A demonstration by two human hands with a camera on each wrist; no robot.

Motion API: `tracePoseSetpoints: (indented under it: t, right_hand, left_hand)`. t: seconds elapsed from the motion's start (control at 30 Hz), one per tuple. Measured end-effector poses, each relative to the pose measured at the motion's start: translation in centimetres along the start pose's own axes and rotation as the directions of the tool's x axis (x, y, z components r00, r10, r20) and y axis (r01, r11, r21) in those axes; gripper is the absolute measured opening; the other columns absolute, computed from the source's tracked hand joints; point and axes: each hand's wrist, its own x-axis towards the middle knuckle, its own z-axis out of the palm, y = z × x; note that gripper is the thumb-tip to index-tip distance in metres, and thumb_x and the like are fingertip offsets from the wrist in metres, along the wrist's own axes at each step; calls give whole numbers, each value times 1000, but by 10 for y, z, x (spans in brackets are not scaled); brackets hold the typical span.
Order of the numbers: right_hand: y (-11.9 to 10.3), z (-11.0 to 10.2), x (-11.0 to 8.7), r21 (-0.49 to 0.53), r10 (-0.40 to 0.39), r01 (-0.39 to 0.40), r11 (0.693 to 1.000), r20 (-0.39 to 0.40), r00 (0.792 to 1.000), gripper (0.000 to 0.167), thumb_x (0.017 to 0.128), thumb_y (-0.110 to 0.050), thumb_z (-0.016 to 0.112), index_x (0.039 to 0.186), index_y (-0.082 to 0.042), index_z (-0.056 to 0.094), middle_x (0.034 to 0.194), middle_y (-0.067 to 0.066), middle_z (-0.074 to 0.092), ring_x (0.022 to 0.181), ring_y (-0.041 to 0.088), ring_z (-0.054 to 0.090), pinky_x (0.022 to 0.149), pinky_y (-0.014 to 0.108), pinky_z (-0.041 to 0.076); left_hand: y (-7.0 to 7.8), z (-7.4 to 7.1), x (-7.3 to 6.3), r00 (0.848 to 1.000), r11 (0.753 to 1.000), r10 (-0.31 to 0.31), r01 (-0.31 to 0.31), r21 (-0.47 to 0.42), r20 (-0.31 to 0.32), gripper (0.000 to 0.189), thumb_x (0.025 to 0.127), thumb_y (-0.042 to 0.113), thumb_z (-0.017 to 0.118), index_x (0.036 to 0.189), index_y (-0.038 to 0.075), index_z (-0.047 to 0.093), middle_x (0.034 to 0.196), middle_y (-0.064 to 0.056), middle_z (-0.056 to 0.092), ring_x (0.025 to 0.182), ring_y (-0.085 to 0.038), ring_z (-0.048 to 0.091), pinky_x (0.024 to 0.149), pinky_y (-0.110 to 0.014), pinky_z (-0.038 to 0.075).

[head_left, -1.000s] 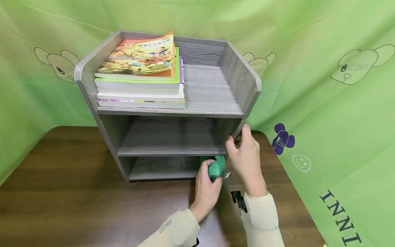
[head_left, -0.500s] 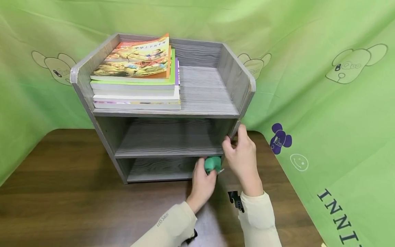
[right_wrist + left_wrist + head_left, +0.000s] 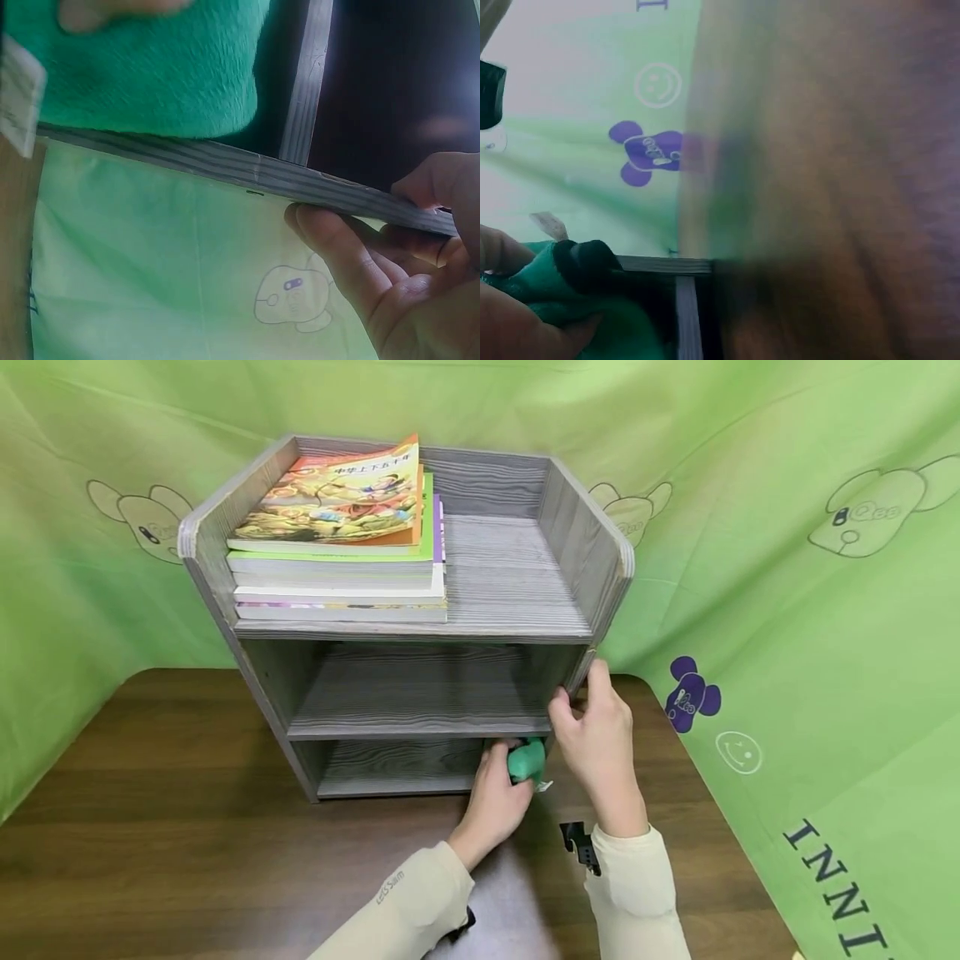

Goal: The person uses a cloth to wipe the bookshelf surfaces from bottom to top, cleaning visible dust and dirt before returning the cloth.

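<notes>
A green plush toy with a white tag is at the right end of the bottom compartment of the grey wooden shelf. My left hand grips it from the left, its fingertips partly hidden under the middle board. Up close in the right wrist view, the plush looks furry and sits against the inner face of the shelf's side panel. Higher up, my right hand holds the front edge of that same panel, thumb inside and fingers outside.
Several stacked books lie on the left of the top shelf, the uppermost cover curling up. The shelf stands on a brown wooden table. A green printed curtain hangs behind and to the right.
My left hand has worked the green plush slightly inward and up under the middle board, changing its bunched shape. My right hand stays on the side panel. The head view shifts a little.
</notes>
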Motion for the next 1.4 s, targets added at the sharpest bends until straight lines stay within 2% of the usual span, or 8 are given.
tracePoseSetpoints:
  t: [0.13, 0.43, 0.67, 0.73, 0.9, 1.0, 1.2, 1.4]
  right_hand:
    - [1, 0, 1, -6, -7, 7, 1000, -12, 1000, 23, 88, -7, 63, 106, 0, 51, 88, 21, 67, 79, 38, 67, 69, 52, 53]
    - [0, -5, 0, -12, 11, -11, 1000, -24, 1000, 22, 87, -6, 63, 104, 0, 51, 88, 21, 66, 78, 37, 68, 67, 51, 54]
    - [-1, 0, 1, 9, 29, -29, 1000, -4, 1000, 23, 88, -8, 63, 106, -1, 51, 90, 20, 67, 80, 36, 68, 69, 51, 54]
    - [-1, 0, 1, 9, 32, -32, 999, -1, 999, 23, 88, -8, 63, 107, -1, 52, 92, 20, 67, 81, 36, 69, 69, 51, 54]
    - [0, -4, 1, -8, 33, -33, 999, -17, 999, 22, 88, -7, 63, 106, -1, 52, 91, 20, 67, 80, 36, 68, 69, 51, 54]
    - [-1, -4, 1, -7, 31, -31, 999, -17, 999, 22, 87, -8, 63, 105, -1, 51, 89, 19, 67, 78, 36, 68, 69, 50, 53]
    - [-2, 2, 1, 16, 29, -29, 999, 20, 999, 22, 88, -9, 62, 105, -2, 51, 87, 18, 65, 77, 34, 66, 68, 48, 52]
    - [-2, -1, 0, 12, 28, -28, 1000, 9, 1000, 22, 87, -8, 63, 106, -2, 52, 86, 17, 65, 76, 34, 66, 68, 48, 52]
  left_hand:
    - [1, 2, 6, 999, 999, -37, 37, -25, -7, 41, 85, 0, 64, 125, -2, 54, 109, -13, 55, 96, -27, 50, 83, -46, 44]
    - [5, 8, -6, 999, 996, -32, 33, -82, 15, 41, 82, -3, 62, 122, 6, 54, 119, -9, 51, 100, -23, 51, 88, -41, 43]
    - [-6, 1, 20, 999, 995, -51, 50, -88, -11, 27, 83, 0, 59, 110, 0, 55, 75, -1, 45, 69, -18, 45, 64, -34, 40]
    - [-7, 3, 17, 998, 994, -58, 57, -89, -9, 30, 82, 0, 59, 112, 0, 55, 80, -2, 49, 73, -18, 47, 67, -34, 41]
    - [-3, 8, -1, 998, 994, -64, 66, -91, 17, 43, 81, -3, 60, 122, 4, 55, 117, -10, 53, 101, -24, 51, 89, -42, 44]
    - [-5, 7, 1, 998, 994, -54, 56, -95, 29, 40, 82, -2, 60, 121, 2, 54, 112, -9, 53, 97, -23, 50, 86, -41, 44]
    - [-16, 2, 22, 999, 995, -47, 47, -84, 7, 37, 86, 1, 57, 122, -1, 49, 79, -3, 41, 72, -19, 42, 66, -34, 37]
    - [-15, 5, 8, 998, 997, -63, 65, -51, 29, 44, 81, 0, 59, 124, 0, 53, 107, -10, 54, 96, -24, 51, 84, -42, 44]
